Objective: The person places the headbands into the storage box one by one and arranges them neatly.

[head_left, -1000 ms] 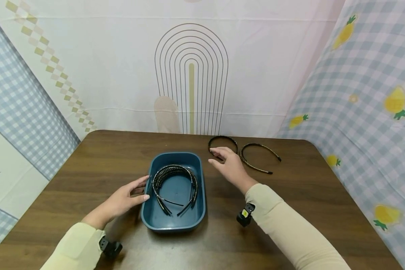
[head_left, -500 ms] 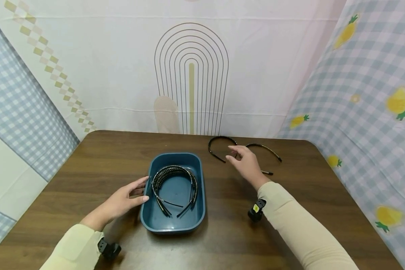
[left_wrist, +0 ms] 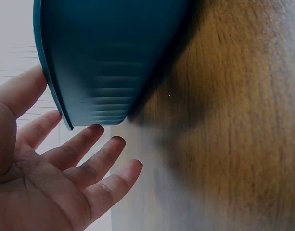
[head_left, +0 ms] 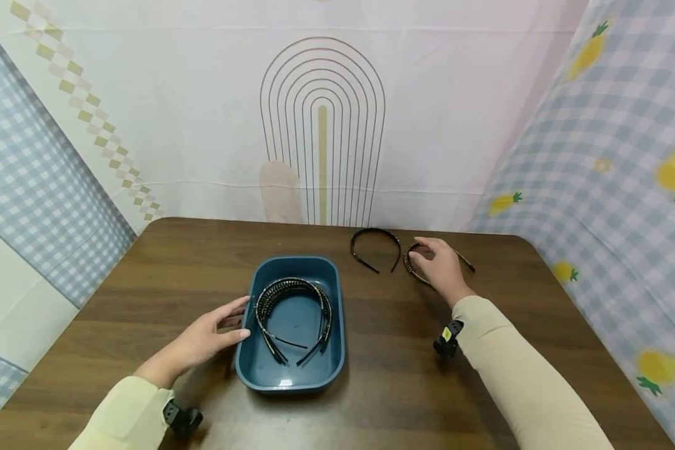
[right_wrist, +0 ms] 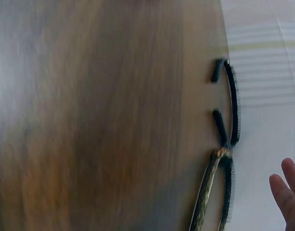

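Note:
My left hand (head_left: pixel 205 337) rests at the left side of a blue plastic tub (head_left: pixel 242 362), its thumb and fingertips at the rim. Inside the tub lie several dark headbands (head_left: pixel 265 307) with gold flecks, stacked together. Over at the right, my right hand (head_left: pixel 441 267) is above a gold-and-black headband (head_left: pixel 409 261) on the table and hides part of it. Its loosely bent fingers (right_wrist: pixel 282 192) appear apart from that band in the right wrist view. A black headband (head_left: pixel 375 230) lies just left of it.
The brown wooden table (head_left: pixel 202 250) ends at the back against a white printed cloth (head_left: pixel 202 125). A blue checked cloth (head_left: pixel 596 262) with yellow fruit hangs along the right side.
My right hand has moved right, from beside the black headband to over the gold-and-black one. The left hand has stayed at the tub, and the headbands lie where they were.

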The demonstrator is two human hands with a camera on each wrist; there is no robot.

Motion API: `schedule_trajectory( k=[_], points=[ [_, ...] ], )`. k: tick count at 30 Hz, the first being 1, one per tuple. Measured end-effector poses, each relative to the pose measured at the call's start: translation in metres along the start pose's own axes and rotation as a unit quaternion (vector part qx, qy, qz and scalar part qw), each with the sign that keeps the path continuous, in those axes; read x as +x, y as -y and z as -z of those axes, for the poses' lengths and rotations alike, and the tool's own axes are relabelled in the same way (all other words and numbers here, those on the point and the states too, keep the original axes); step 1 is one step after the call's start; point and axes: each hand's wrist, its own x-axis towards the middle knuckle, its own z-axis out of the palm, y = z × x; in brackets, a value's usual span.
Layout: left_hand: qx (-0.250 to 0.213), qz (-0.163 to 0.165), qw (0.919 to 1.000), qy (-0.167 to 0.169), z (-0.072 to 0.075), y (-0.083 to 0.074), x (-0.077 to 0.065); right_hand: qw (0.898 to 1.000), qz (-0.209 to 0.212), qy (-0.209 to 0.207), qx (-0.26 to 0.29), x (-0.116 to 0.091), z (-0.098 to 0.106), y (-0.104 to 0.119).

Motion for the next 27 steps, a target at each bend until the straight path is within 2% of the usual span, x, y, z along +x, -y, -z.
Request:
schedule_trajectory(
  k=[9,27],
  points=[
    [0.009,-0.005,0.9999,-0.003,0.001,-0.001,0.000,0.999,-0.015,-0.020,-0.030,0.005,0.014,-0.019],
    [0.003,-0.012,0.9999,0.000,0.001,0.001,0.000,0.998,-0.042,0.019,-0.046,-0.004,0.013,-0.041]
  ],
)
